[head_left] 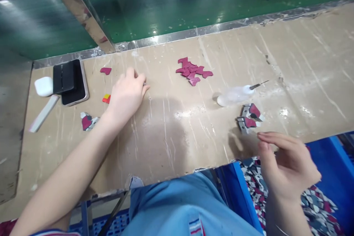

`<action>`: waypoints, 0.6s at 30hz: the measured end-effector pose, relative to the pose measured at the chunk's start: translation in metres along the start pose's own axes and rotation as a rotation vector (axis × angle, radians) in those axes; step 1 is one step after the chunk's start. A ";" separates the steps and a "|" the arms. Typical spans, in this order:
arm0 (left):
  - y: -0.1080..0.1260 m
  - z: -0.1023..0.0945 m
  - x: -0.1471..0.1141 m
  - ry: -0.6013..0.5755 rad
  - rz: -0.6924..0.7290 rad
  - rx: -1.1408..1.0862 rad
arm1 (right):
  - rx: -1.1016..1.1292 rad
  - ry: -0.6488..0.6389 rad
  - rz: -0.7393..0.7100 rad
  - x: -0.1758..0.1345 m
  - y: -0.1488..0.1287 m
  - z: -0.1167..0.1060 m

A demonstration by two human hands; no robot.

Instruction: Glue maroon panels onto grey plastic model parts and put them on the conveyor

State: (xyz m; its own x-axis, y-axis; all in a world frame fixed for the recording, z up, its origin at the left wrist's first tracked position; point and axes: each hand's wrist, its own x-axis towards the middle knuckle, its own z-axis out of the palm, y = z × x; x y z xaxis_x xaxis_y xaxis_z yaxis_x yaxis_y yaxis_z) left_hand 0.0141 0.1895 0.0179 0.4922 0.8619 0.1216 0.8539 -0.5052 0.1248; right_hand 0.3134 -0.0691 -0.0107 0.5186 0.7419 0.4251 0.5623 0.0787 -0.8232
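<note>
Your table (pixel 166 136) spreads across the middle of the frame, with a green surface (pixel 166 14) behind it along the top. A blue bin (pixel 326 160), with many grey, red and white pieces inside, sits at the lower right, below the table's edge.

Your right hand (pixel 290 166) is at the lower right, over the bin and table edge. Its fingers are bent, with the forefinger and thumb tips close together; you show nothing clear between them, so I cannot tell whether they grip anything. Your left hand (pixel 127 90) rests left of centre, fingers curled down toward the table. A tiny dark bit shows by the fingertips, but I cannot tell what it is or how tightly they close.

At the upper left lies a phone (pixel 79 97), partly under a black case (pixel 62 77). Right of centre, a white bottle (pixel 233 96) lies on its side, its long axis nearly level and its needle tip pointing right and slightly up.

Just above your right fingertips lie two grey-and-red pieces (pixel 250 122), one behind the other. Their long axes run roughly left to right, the farther one sloping down toward the right. A pile of flat dark-red pieces (pixel 190 69) lies above centre, pointing various ways. Smallest is a lone red patch (pixel 105 70), upper left, near your left hand.
</note>
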 end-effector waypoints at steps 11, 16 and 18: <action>0.053 -0.021 -0.108 -0.034 0.242 -0.315 | 1.505 -0.609 0.741 0.060 0.013 0.084; 0.063 -0.001 -0.135 0.098 -0.095 -0.129 | 1.671 -0.694 0.871 0.078 0.032 0.086; 0.067 0.005 -0.135 0.095 -0.134 -0.129 | 1.545 -0.648 0.864 0.078 0.021 0.087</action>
State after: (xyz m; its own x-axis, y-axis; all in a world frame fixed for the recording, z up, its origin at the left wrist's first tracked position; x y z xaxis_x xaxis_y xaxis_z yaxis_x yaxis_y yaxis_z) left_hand 0.0057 0.0395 0.0046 0.3523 0.9170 0.1869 0.8789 -0.3928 0.2705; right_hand 0.3088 0.0482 -0.0276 -0.1941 0.9735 -0.1208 -0.8732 -0.2276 -0.4310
